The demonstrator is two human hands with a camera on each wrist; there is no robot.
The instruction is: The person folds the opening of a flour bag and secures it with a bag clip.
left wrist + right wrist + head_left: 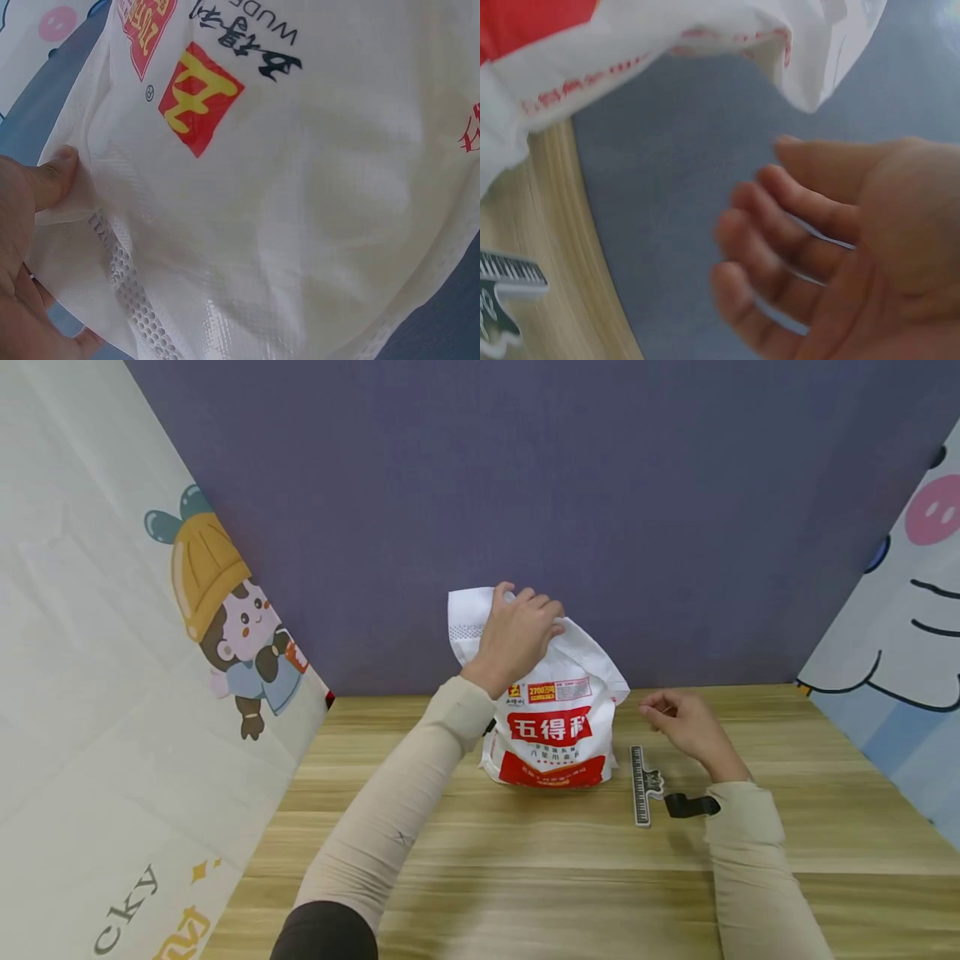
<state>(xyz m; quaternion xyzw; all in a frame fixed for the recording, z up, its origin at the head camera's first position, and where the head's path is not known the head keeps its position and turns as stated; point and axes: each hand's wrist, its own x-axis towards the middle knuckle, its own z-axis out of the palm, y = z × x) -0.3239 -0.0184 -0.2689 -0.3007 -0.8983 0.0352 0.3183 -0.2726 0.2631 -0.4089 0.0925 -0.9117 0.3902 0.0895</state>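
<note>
A white woven flour bag with red printed panels stands upright on the wooden table, its top folding over. My left hand grips the bag's top edge; in the left wrist view the thumb lies on the near face and the other fingers are behind it. My right hand is in the air just right of the bag, apart from it. Its fingers are loosely bent with nothing in them. Below that hand a clip with a ruler-like printed bar lies on the table.
Behind the bag rises a dark blue-grey panel at the table's back edge. White cartoon-printed walls flank both sides. The wood-grain table stretches toward me in front of the bag.
</note>
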